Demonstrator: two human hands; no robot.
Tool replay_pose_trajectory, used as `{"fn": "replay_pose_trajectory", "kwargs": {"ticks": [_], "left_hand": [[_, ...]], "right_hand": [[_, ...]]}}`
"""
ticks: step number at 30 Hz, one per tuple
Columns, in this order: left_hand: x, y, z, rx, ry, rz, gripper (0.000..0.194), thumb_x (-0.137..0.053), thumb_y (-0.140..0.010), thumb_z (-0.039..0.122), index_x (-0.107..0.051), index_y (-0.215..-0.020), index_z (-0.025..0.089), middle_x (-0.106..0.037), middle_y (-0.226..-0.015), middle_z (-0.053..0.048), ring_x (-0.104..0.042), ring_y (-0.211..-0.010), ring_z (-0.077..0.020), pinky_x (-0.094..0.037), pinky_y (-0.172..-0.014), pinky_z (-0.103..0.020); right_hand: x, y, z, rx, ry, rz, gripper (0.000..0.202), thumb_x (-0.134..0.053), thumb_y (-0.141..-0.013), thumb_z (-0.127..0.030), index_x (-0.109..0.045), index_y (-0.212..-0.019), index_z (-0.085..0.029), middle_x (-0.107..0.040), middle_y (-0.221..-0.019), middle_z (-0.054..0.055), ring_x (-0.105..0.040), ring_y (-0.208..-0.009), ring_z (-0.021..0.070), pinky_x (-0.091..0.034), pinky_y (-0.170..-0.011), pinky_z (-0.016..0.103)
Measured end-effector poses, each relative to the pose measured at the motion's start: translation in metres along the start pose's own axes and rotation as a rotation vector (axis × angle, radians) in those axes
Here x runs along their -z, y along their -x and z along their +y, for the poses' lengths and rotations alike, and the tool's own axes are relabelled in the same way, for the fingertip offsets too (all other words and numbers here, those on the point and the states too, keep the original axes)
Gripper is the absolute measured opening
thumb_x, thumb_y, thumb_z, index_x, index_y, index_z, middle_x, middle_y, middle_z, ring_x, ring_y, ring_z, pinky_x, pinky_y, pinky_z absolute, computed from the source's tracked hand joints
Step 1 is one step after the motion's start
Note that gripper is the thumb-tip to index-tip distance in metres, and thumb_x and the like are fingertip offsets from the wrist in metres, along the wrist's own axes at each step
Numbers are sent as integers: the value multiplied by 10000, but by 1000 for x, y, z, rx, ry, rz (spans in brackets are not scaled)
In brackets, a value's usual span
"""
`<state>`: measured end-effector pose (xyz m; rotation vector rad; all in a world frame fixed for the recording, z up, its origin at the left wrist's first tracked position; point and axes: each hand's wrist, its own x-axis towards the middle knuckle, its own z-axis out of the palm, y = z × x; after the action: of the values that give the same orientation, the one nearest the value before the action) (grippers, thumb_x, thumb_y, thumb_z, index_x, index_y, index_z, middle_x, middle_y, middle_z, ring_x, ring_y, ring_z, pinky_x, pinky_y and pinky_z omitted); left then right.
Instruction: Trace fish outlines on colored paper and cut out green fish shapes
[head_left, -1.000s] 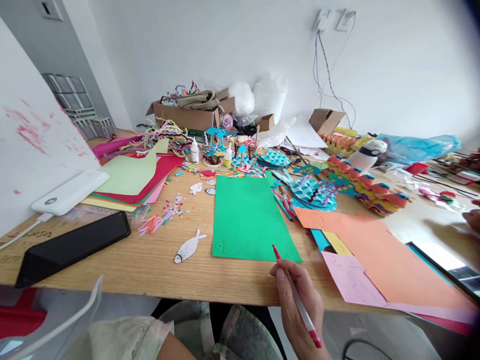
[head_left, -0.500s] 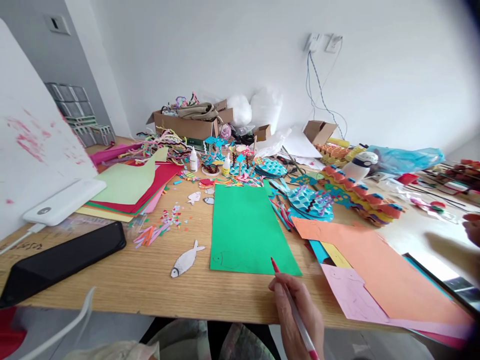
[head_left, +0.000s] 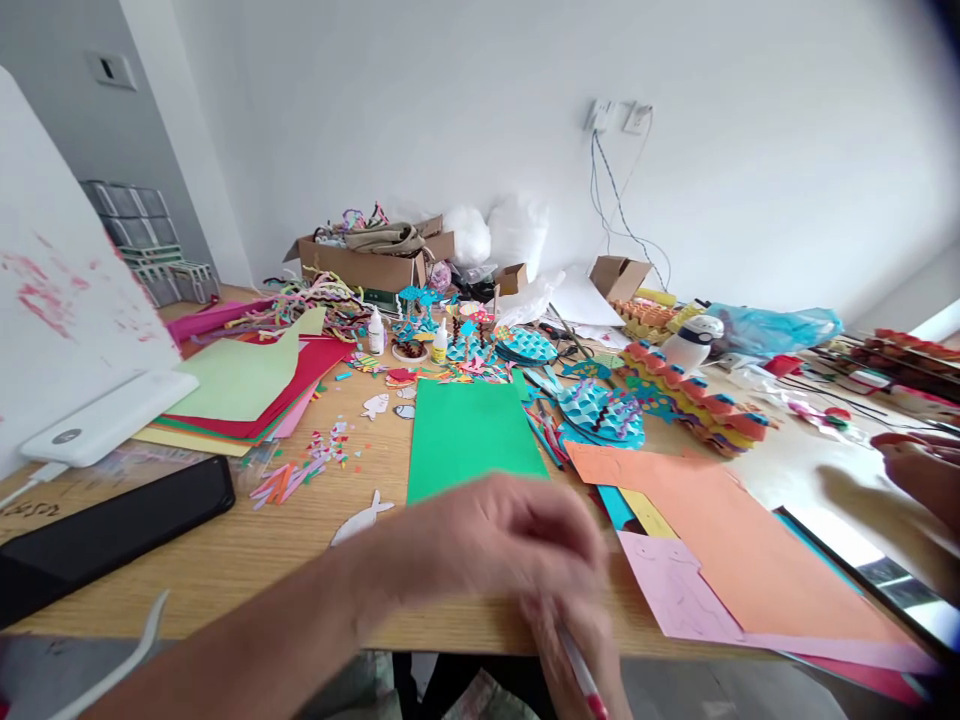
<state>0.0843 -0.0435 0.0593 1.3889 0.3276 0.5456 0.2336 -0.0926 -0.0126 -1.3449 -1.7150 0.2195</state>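
Observation:
My right hand (head_left: 574, 645) is at the front edge of the table, closed round a pen (head_left: 581, 672) with a pale barrel and a red end. Across from the left comes my left hand (head_left: 517, 530), over the pen's tip end; its fingers curl downward but are smeared by motion, and the tip is hidden behind it. Under and beyond that hand lies a green sheet of paper (head_left: 469, 435), its near part covered. To its left a white paper fish (head_left: 364, 518) is partly hidden by my left wrist.
Orange paper (head_left: 739, 540) and pink paper (head_left: 660, 590) lie at right. A black phone (head_left: 127, 520), paper scraps (head_left: 322, 460) and stacked coloured sheets (head_left: 232, 380) are at left. Behind stand glue bottles (head_left: 439, 342) and blue crafts (head_left: 600, 410). Another person's hand (head_left: 919, 465) shows at far right.
My left hand has come in from the lower left and now reaches over the pen and the green sheet's near part. The view has shifted slightly. The other person's hand shows more.

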Motion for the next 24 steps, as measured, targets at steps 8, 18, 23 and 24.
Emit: {"fn": "replay_pose_trajectory", "kwargs": {"ticks": [8, 18, 23, 24], "left_hand": [[141, -18, 45, 17, -129, 904, 73, -574, -736, 61, -588, -761, 128, -562, -634, 17, -517, -557, -66, -414, -547, -178], [207, -29, 11, 284, -122, 1027, 296, -515, -861, 300, -516, -1113, 145, -551, -1097, -79, -572, -910, -194, -497, -755, -389], [208, -43, 4, 368, -131, 979, 304, -514, -862, 295, -509, -1130, 152, -540, -1125, -84, -563, -938, -202, -489, -779, -403], [207, -44, 3, 370, -129, 969, 303, -514, -862, 294, -509, -1130, 152, -540, -1125, -84, -563, -938, -202, -489, -779, -402]], "right_hand": [[4, -23, 21, 186, 96, -130, 117, -464, -832, -178, -559, -894, -207, -643, -752, 20, -625, -645, 136, -497, -575, 197], [-2, -16, 44, 314, 292, -156, 269, -551, -790, -200, -485, -1051, -211, -646, -909, 64, -613, -842, 209, -536, -681, 304], [-5, -17, 44, 330, 310, -77, 214, -512, -829, -277, -497, -1028, -197, -659, -874, 64, -623, -810, 202, -538, -645, 290], [-6, -17, 43, 327, 308, -72, 210, -502, -836, -285, -501, -1026, -197, -660, -872, 64, -624, -807, 201, -536, -642, 288]]}}
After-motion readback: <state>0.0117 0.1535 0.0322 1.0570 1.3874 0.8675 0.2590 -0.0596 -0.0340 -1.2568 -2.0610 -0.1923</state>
